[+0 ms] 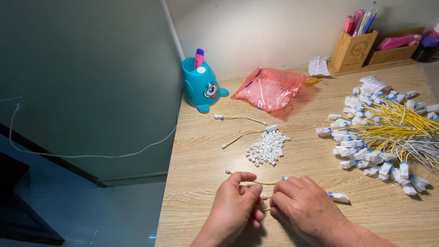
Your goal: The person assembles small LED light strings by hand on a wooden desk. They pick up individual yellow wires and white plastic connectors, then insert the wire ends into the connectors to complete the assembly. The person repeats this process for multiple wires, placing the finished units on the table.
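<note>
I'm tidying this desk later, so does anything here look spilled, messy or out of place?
Nothing looks damaged. The small white connectors lie in a loose heap on the bare wooden desk, outside the pink bag. A crumpled white paper sits by the wall, and the yellow wire bundle sprawls untidily.

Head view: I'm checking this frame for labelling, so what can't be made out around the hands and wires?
- Wire ends between left hand and right hand: hidden by curled fingers.
- Small white pieces: too small to tell their shape.
- Yellow wire bundle: cut off by the right edge.
- Pink bag: contents blurred behind plastic.
</note>
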